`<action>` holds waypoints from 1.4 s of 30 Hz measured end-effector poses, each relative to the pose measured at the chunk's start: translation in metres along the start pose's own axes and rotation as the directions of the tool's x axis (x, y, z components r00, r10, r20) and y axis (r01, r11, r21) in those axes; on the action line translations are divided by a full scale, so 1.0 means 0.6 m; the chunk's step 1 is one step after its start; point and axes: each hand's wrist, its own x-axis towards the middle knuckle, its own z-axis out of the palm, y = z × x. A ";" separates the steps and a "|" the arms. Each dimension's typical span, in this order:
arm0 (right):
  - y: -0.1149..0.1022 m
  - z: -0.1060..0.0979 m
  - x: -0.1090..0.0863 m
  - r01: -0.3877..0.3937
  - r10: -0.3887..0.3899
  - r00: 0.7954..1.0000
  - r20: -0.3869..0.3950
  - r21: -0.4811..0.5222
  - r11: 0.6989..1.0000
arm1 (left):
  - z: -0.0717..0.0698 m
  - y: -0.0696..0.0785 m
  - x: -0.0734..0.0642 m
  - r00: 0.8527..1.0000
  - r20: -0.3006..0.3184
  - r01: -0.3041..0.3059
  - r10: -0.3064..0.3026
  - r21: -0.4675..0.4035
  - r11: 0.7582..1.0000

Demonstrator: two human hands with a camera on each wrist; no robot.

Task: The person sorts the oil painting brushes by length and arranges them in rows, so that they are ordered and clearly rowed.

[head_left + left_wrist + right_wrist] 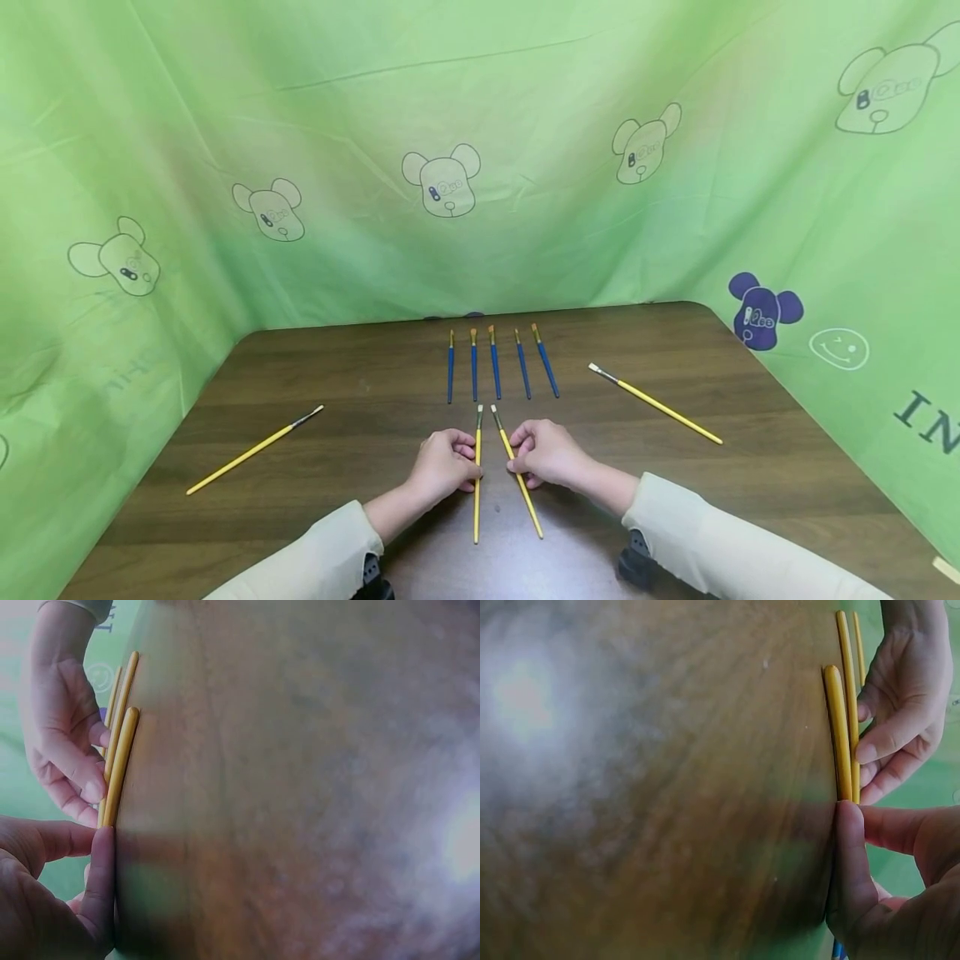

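In the head view two yellow-handled paintbrushes lie near the middle front of the table, pale bristles pointing away from me. My left hand (444, 463) pinches the left paintbrush (477, 508) between thumb and fingers. The right paintbrush (531, 507), slanting with its handle end to the right, is pinched by my right hand (551, 454). Both wrist views show thumb and fingertips on a yellow handle, low against the tabletop: the left brush's handle (126, 750) in one, the right brush's handle (836, 727) in the other. Their bristle ends are hidden there.
Several blue-handled paintbrushes (495, 371) lie in a row beyond my hands, bristles away. One more yellow paintbrush (255, 450) lies slanted at left, another (660, 403) at right. Green printed cloth (450, 267) hangs around the brown wooden table (360, 367).
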 end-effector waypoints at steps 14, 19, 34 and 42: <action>0.000 0.011 -0.004 -0.018 0.019 0.999 -0.029 0.054 0.998 | -0.003 0.005 -0.005 1.000 0.009 -0.014 0.014 -0.021 1.000; 0.000 0.012 -0.005 -0.022 0.025 0.999 -0.034 0.077 0.997 | -0.004 0.003 -0.005 1.000 0.013 -0.015 0.016 -0.048 0.999; -0.002 0.016 -0.010 -0.037 0.042 0.998 -0.049 0.108 0.993 | -0.001 0.001 -0.011 1.000 -0.010 0.016 -0.017 -0.052 0.998; -0.001 0.015 -0.009 -0.031 0.037 0.998 -0.052 0.109 0.994 | -0.002 0.002 -0.009 1.000 0.003 0.021 -0.021 -0.066 0.998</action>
